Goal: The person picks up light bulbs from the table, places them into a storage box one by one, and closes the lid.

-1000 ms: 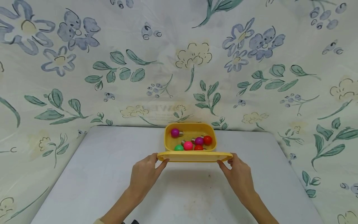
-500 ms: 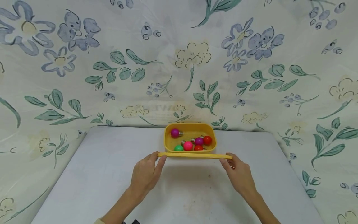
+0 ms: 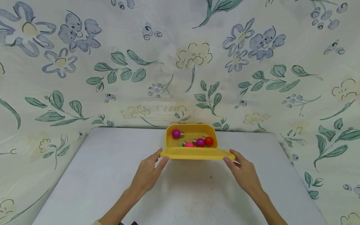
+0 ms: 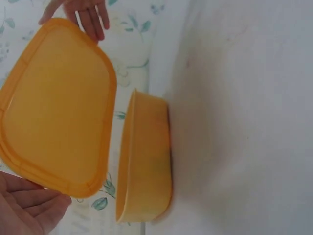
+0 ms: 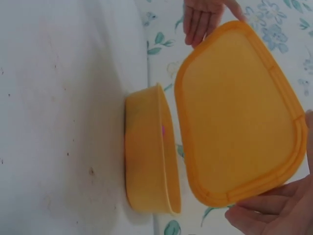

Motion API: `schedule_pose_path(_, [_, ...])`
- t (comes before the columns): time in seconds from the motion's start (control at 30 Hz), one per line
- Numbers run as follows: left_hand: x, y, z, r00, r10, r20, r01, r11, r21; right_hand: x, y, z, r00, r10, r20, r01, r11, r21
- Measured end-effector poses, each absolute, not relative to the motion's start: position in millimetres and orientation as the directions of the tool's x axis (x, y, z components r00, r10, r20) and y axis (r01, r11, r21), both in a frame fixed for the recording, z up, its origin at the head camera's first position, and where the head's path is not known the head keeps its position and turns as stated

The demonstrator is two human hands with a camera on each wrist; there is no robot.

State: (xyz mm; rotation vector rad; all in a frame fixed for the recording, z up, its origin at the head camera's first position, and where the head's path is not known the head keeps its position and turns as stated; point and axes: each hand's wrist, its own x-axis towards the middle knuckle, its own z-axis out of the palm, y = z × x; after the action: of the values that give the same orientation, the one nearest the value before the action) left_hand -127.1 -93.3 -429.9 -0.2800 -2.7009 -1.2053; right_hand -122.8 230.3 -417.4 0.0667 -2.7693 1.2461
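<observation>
A yellow plastic lid (image 3: 197,153) is held level between two hands, above and in front of an uncovered yellow container (image 3: 192,126). My left hand (image 3: 147,172) pinches its left end, thumb on the near edge. At the other end my right hand (image 3: 244,175) grips it the same way. Both wrist views show the underside of the lid (image 4: 61,107) raised over the container (image 5: 146,152). Inside lie small round bulbs with metal caps: a purple bulb (image 3: 176,134), a red bulb (image 3: 209,141), a pink bulb (image 3: 189,145) and others, partly hidden by the lid.
The container stands at the back of a white table (image 3: 118,150), close to a floral-patterned cloth backdrop (image 3: 168,68). Small dark specks mark the tabletop in front. A dark object (image 3: 134,223) shows at the bottom edge by the left forearm.
The lid has tipped from showing its underside, through edge-on, to showing its top. It has moved slightly up toward the container, covering more of the front bulbs. Both hands keep their grip.
</observation>
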Motion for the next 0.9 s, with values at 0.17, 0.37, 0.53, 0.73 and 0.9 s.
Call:
schedule_pose_path(0.17, [-130,-98,-430,-0.971,0.118,0.207,0.234,0.637,0.734,-125,235,-419,-0.991,-0.056,0.122,-0.128,0.677,-0.725])
schedule_pose_path(0.37, [-137,-104,-433,-0.972,0.133,0.196,0.235,0.631,0.74,-129,236,-417,-0.996,-0.089,0.033,-0.086,0.698,-0.711])
schedule_pose_path(0.53, [-143,-107,-436,-0.971,0.145,0.192,0.24,0.624,0.743,-135,237,-421,-0.994,-0.113,0.012,-0.089,0.712,-0.697])
schedule_pose_path(0.73, [-151,-109,-443,-0.975,0.157,0.157,0.221,0.62,0.753,-146,239,-431,-0.983,-0.172,0.065,-0.167,0.687,-0.707])
schedule_pose_path(0.9, [-159,-110,-447,-0.972,0.167,0.166,0.234,0.609,0.758,-158,242,-438,-0.974,-0.204,0.094,-0.21,0.677,-0.706])
